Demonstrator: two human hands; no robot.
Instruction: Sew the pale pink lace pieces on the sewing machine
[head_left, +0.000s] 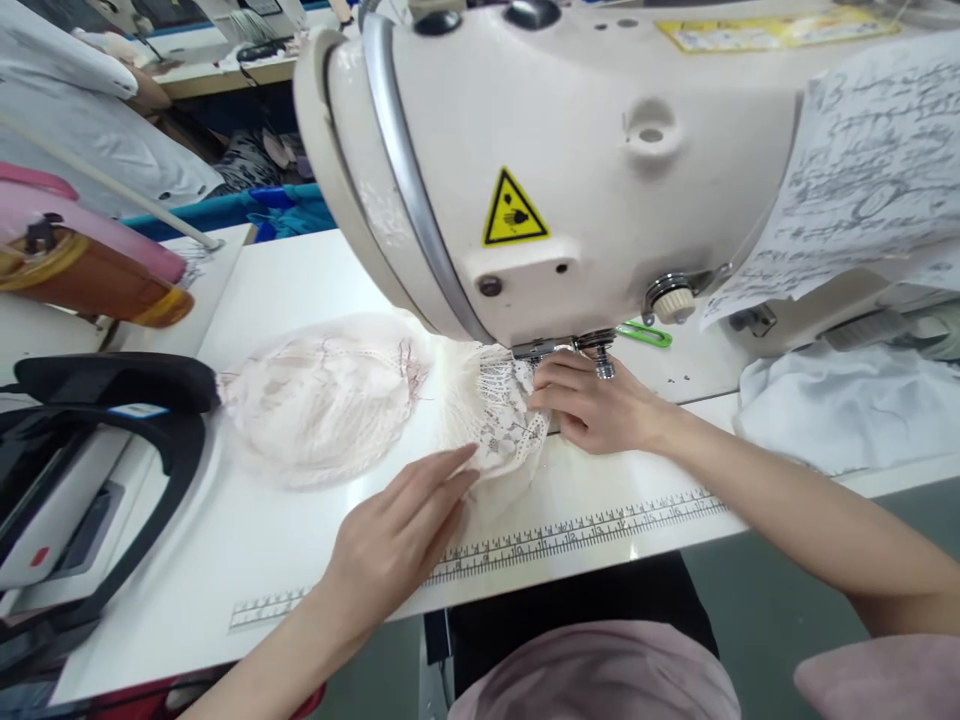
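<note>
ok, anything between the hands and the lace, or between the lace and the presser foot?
Nothing visible. The left hand lies flat on the lace. The right hand touches it right beside the presser foot, and the lace reaches up to the foot.

Both hands are pressing white lace (501, 420) flat beneath the sewing machine (570, 170): left hand (397, 535) near the desk's (247, 540) front edge, right hand (596, 405) beside the presser foot.

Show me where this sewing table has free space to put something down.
Bare table lies between the black device, the lace piece and the printed ruler; another patch lies behind the lace, beside the machine head. Crowded under the head: the left hand and the right hand on the lace.
</note>
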